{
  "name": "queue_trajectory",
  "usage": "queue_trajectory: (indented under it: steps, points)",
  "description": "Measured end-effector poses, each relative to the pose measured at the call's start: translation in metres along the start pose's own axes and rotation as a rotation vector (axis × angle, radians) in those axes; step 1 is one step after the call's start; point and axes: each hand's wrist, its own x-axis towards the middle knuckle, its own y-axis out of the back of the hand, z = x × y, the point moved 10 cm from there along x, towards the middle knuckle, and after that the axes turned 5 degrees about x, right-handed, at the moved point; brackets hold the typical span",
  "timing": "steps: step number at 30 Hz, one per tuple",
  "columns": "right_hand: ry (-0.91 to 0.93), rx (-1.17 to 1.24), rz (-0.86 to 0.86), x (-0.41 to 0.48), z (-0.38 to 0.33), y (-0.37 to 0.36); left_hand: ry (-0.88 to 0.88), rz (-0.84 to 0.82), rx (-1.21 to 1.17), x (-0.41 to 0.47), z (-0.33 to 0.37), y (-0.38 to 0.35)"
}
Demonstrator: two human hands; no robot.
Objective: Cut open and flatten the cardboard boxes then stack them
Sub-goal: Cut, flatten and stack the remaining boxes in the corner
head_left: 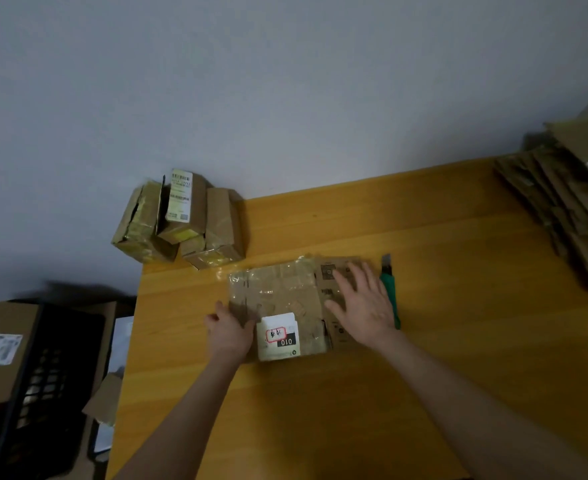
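One flattened brown cardboard box (285,296) is laid out on the yellow wooden counter (354,403). It's pressed down by the right hand (361,303), fingers spread; its left edge is met by the curled left hand (228,332), real grip can't be told tbh.

A flattened box (296,299) lies on the yellow wooden table (441,358), a white label (278,336) on its near side. The left hand (230,332) holds its left edge, while the right hand (361,303) presses flat on its right part, fingers spread. A green utility knife (390,296) lies just beside that hand. Unopened boxes (181,220) crowd the far left corner; flattened cardboard (562,209) is stacked far right.
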Motion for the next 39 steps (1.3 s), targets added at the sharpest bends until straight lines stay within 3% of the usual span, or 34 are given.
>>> queue_trajectory:
  steps: [4,8,11,18,27,39]
  points:
    - [0.039,-0.092,-0.058,0.015,-0.018,-0.029,-0.428,0.183,0.329,-0.006,0.056,0.004]
    - [0.119,-0.144,-0.108,0.031,-0.033,-0.053,-0.663,0.075,0.636,-0.007,0.092,-0.045]
    - [0.115,-0.155,-0.161,0.037,-0.031,-0.075,-0.648,-0.014,0.713,0.009,0.076,-0.081]
    - [0.105,-0.168,-0.149,0.037,-0.025,-0.092,-0.673,0.123,0.693,0.019,0.067,-0.091]
    - [0.112,-0.174,-0.117,0.038,-0.027,-0.083,-0.712,0.133,0.643,0.011,0.075,-0.081]
    - [0.089,-0.176,-0.168,0.041,-0.023,-0.088,-0.665,-0.008,0.694,0.020,0.069,-0.090]
